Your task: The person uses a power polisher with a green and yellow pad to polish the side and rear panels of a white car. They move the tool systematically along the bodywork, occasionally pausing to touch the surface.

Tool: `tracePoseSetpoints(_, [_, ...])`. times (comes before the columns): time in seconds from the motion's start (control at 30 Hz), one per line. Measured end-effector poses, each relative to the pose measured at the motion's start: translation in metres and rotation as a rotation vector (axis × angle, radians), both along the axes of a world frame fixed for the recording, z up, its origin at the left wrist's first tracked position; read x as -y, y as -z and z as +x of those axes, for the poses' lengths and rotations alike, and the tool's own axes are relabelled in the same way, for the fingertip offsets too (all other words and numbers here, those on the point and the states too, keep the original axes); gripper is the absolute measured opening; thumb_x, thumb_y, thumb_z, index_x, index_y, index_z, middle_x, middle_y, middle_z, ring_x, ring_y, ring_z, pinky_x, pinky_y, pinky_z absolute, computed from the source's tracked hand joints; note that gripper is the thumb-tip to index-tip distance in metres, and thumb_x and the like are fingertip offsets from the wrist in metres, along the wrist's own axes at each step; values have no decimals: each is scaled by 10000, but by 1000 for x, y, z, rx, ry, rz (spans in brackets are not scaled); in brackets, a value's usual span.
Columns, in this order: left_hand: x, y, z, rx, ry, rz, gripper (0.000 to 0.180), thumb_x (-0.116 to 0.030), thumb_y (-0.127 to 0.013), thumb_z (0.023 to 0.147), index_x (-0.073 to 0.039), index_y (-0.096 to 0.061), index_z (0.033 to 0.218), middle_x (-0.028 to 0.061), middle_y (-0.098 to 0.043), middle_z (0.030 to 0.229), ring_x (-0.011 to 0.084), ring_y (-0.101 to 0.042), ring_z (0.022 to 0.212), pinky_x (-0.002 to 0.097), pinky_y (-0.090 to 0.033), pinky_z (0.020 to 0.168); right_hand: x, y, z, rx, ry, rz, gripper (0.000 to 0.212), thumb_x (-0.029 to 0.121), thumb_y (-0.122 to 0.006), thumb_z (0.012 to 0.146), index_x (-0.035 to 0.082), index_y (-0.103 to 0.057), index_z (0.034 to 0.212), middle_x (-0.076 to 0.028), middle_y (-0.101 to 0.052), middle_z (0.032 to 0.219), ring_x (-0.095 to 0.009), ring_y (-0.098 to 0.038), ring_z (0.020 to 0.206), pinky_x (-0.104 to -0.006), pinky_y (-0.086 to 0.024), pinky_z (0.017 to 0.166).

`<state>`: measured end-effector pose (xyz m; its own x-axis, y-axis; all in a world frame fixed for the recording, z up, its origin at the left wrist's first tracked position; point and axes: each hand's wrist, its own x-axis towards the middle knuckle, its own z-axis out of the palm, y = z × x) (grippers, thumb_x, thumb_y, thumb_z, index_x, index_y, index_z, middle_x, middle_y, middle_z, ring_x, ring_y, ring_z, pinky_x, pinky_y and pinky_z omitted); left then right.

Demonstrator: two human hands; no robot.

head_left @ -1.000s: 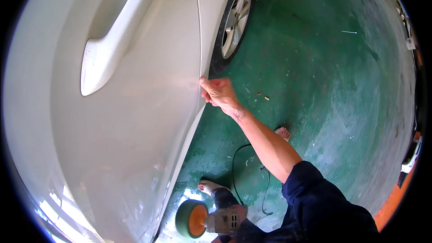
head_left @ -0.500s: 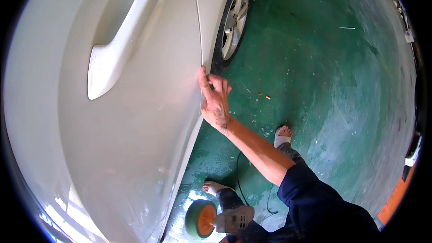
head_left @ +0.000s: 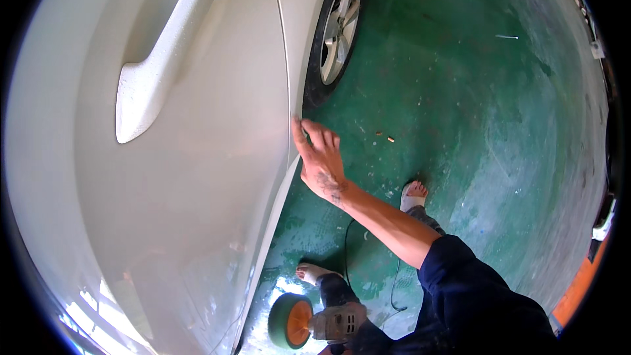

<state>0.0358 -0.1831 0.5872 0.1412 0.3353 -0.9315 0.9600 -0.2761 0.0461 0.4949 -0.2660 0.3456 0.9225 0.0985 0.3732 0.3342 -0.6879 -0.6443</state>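
One right hand (head_left: 322, 161): fingers loosely bent and apart, clamping nothing, one fingertip at the edge of a white car (head_left: 190, 184) (whether it touches cannot be told). One grey polisher (head_left: 338, 322) with green-and-orange pad (head_left: 298, 322) is beside the car, low in view; the left hand (head_left: 326, 350) is mostly hidden, its grip unclear.

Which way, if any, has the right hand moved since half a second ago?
Yes: the right hand has shifted down the picture and slightly right, judged against the door handle.
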Motion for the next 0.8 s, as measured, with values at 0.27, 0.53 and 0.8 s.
tracePoseSetpoints(0.27, [0, 0, 2, 28, 17, -21, 258, -179, -645, 825, 15, -693, 988, 98, -701, 798, 176, -638, 717, 351, -510, 661, -14, -9, 18, 11, 89, 72, 949, -79, -688, 684, 6, -296, 1544, -69, -535, 1186, -277, -535, 1046, -430, -393, 932])
tracePoseSetpoints(0.53, [-8, -1, 5, 88, 64, -63, 253, -179, -630, 834, 10, -691, 992, 92, -698, 796, 176, -635, 710, 352, -508, 656, -9, 9, 5, -156, -15, 3, 453, -34, -641, 821, -41, -593, 1271, -86, -617, 963, -239, -600, 856, -342, -459, 738])
tracePoseSetpoints(0.8, [-1, -1, -11, 66, 32, -36, 247, -166, -646, 842, 15, -684, 1005, 98, -703, 813, 174, -644, 710, 348, -519, 651, 11, -16, 72, -1061, -6, 1321, 642, 600, -669, 906, 81, -505, 565, 32, -424, 494, -59, -353, 403, -254, -235, 377])
